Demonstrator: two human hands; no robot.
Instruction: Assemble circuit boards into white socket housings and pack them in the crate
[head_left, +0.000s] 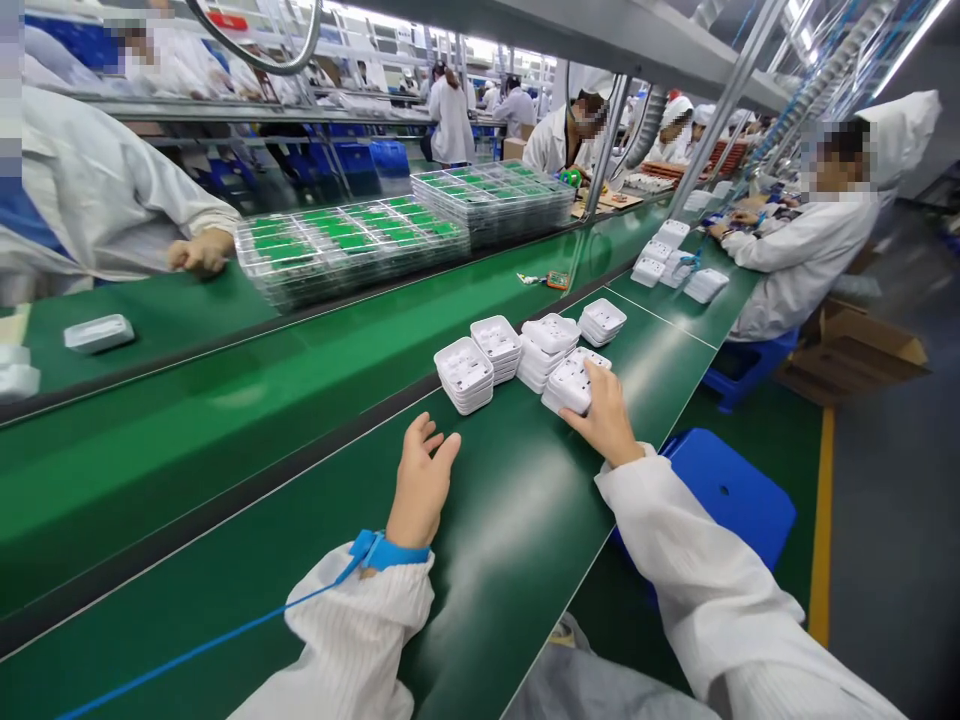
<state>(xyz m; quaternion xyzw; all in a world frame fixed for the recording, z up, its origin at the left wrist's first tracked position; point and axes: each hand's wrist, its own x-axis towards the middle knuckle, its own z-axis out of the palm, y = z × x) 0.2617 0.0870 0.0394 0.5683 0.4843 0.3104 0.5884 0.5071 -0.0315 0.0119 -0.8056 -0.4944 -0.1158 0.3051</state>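
In the centre of the frame, several short stacks of white plastic housings are seen on the green worktop (525, 520). The right hand (604, 420) is laid on the nearest stack (574, 385), at the centre right; its fingers are spread loosely over the top housing and are not clamped around it, so the stack is touched rather than lifted. The left hand (420, 485) is rested flat on the worktop a little lower and to the left, with the fingers slightly apart and nothing held. A blue wrist strap (382, 550) with a blue cord is worn on this wrist.

Three further stacks are placed just beyond the touched one: one at the left (465, 375), one behind it (496, 345) and a taller one (547, 350) touching the nearest stack. A smaller stack (602, 320) stands near them, towards the upper right.

As far as can be judged, the work is at an early point: all housings are stacked and closed up together, and no single piece has been separated in front of the person. The handling of the stacks seems to be left almost entirely.

In the upper left, clear trays with green boards (352, 245) are piled on the far side of the belt, and a hand of another person (202, 250) is rested beside them. At the upper right, a seated co-worker (810, 240) is occupied with similar white parts.
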